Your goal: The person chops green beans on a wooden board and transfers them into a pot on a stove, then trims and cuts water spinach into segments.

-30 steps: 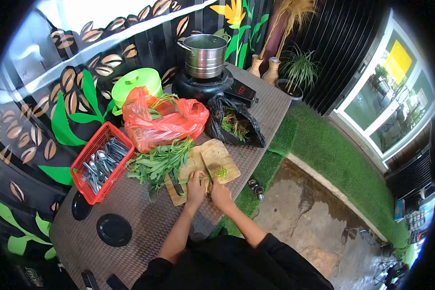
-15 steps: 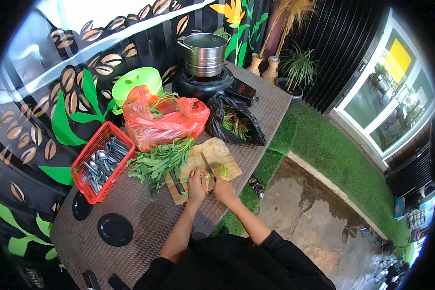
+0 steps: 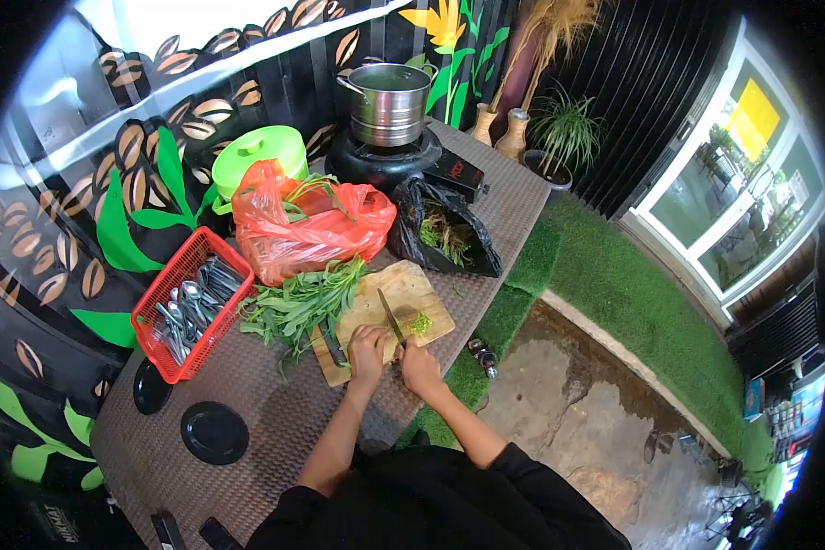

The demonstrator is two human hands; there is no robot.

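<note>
Both hands are down on the wooden chopping board [image 3: 403, 293] at the near edge of the worktop [image 3: 275, 403]. The right hand [image 3: 419, 366] has its fingers curled tight round the handle of a knife [image 3: 391, 317], the blade running away from the person across the board, its edge down among the stems. Just beside the blade, on its right, sits a small heap of chopped greens [image 3: 421, 323].

The left hand [image 3: 368, 352] is pressed on a bunch of green stems [image 3: 382, 339], fingers bent over and closed together on top of them, pinning them to the board right next to the knife. The two hands are almost touching.

Off to the left of the board a loose pile of leafy greens [image 3: 298, 302] spills from board onto worktop. A second dark-handled knife [image 3: 332, 343] lies on the board's left part, beside the left hand.

Behind the greens, a red plastic bag [image 3: 307, 229] stuffed with more leaves, and beside it a black bag [image 3: 445, 234] open with trimmings inside. A red basket [image 3: 185, 307] of spoons stands at the left. Farther back, a steel pot [image 3: 390, 103] on a black burner [image 3: 380, 163], and a lime-green lidded container [image 3: 258, 154]. Two black round lids [image 3: 214, 433] lie on the worktop near the person.
</note>
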